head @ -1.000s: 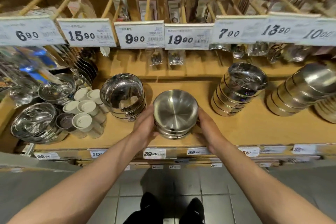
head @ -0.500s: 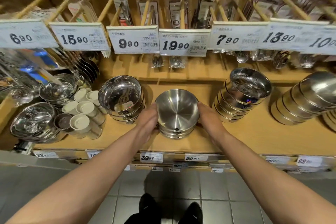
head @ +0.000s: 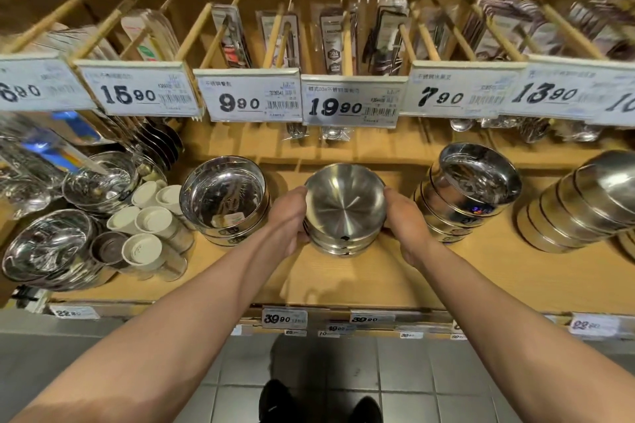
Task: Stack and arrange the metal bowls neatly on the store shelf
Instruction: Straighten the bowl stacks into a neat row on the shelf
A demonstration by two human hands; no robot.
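Brushed round steel bowl stack (head: 344,213) gripped by left hand (head: 288,216) and right hand (head: 404,220), mid wooden shelf (head: 378,280).

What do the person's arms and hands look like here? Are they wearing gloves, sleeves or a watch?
Both arms are bare along all that shows, with no sleeve in view. The left hand and right hand are bare too: no gloves. No watch or band shows on either wrist, and no rings can be made out. Below, black shoes show.
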